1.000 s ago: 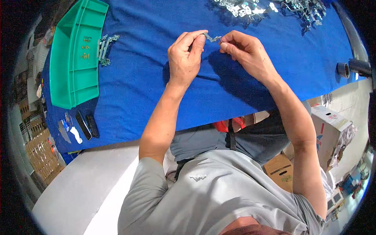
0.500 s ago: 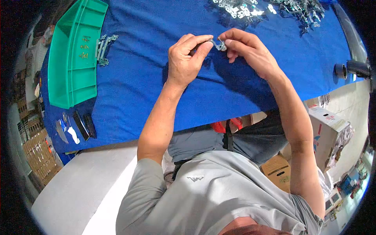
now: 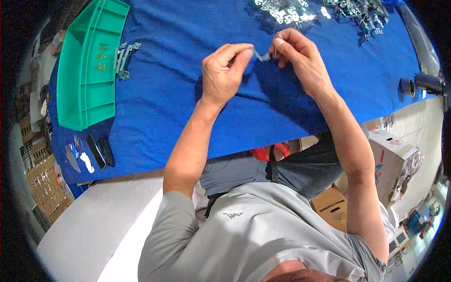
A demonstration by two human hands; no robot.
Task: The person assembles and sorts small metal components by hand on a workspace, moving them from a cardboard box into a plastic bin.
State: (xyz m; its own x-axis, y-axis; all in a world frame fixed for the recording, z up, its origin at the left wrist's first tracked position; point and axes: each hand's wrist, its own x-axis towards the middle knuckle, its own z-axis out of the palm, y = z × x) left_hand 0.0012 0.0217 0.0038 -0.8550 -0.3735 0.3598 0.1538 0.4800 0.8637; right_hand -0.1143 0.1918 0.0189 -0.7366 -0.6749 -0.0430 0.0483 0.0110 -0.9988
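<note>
My left hand (image 3: 224, 70) pinches a small bent metal bracket (image 3: 261, 56) between thumb and fingertips, above the blue cloth. The bracket's free end points toward my right hand (image 3: 301, 56). That hand's thumb and fingertips are pressed together, a short way off the bracket. A thin sliver seems to show at its fingertips, too small to name. To the left, several similar metal pieces (image 3: 124, 61) lie in a row against the green bin (image 3: 101, 63).
Ahead lie a pile of shiny metal parts (image 3: 289, 13) and a darker heap (image 3: 364, 19). A tape roll (image 3: 407, 87) is at the right edge. Small tools (image 3: 84, 157) rest at the near left. A white carton (image 3: 392, 150) stands beside the table.
My right hand has drawn away from the bracket, up and slightly right. More of the bracket shows between the hands. My left hand has barely moved.
</note>
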